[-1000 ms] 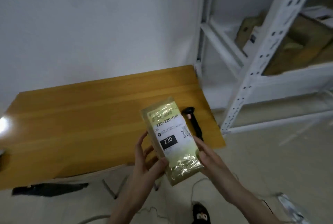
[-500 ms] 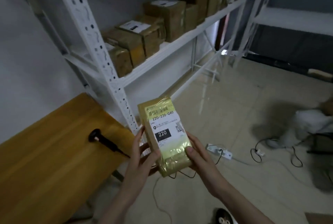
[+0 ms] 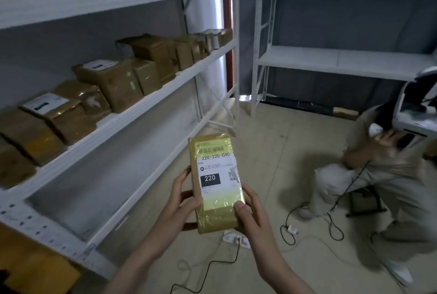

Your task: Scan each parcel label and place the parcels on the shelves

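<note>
A narrow brown parcel [image 3: 218, 220] wrapped in clear tape is held upright in front of me, its white label reading 220-220-C40 facing up. My left hand [image 3: 176, 208] grips its left edge, fingers behind and thumb on the front. My right hand [image 3: 251, 213] holds the lower right corner, thumb pressed on the front. White metal shelves [image 3: 132, 114] run along the left, the middle one lined with several brown parcels [image 3: 111, 81]. The scanner is out of view.
A second white shelf unit [image 3: 335, 59] stands at the back right. A seated person [image 3: 383, 170] bends forward on the right. Black cables and a white power strip [image 3: 235, 239] lie on the tiled floor below my hands. A corner of the wooden table [image 3: 33, 267] shows bottom left.
My view has swung right from the wooden table and scanner to the shelves. Both hands keep the same hold on the parcel, which stays in front of me.
</note>
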`<state>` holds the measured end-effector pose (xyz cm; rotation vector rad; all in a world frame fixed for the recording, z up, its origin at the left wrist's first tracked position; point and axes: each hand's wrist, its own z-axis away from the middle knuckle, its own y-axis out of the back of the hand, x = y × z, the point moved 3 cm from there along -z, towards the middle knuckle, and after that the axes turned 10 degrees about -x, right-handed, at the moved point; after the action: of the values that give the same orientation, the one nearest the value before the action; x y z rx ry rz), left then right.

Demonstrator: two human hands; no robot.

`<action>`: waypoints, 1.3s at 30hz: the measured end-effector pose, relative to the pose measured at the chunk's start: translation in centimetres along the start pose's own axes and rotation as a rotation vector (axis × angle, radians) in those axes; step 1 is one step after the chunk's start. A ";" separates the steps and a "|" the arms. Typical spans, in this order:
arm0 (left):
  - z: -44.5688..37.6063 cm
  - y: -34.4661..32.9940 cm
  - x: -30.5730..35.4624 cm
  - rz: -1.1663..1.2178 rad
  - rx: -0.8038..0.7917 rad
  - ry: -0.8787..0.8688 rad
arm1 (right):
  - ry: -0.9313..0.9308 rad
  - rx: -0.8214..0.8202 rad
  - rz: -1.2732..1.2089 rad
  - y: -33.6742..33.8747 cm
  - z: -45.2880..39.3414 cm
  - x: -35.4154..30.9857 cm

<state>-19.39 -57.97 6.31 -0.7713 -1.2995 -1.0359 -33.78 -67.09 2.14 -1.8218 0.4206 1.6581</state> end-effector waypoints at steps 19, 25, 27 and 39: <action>-30.0 -6.2 11.6 0.013 -0.041 -0.125 | 0.093 0.138 0.033 17.6 -23.8 -12.4; -41.4 -3.6 17.1 -0.010 -0.067 -0.203 | 0.135 0.112 -0.005 20.4 -35.6 -17.5; -44.9 -3.2 18.4 -0.027 -0.074 -0.237 | 0.152 0.111 0.018 21.8 -38.9 -18.6; -62.9 -1.3 26.7 -0.084 -0.079 -0.281 | 0.227 -0.041 0.205 28.6 -57.0 -24.7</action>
<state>2.74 -120.29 23.44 -0.9550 -1.5482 -1.0790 -11.39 -129.27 19.87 -2.0648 0.6963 1.6064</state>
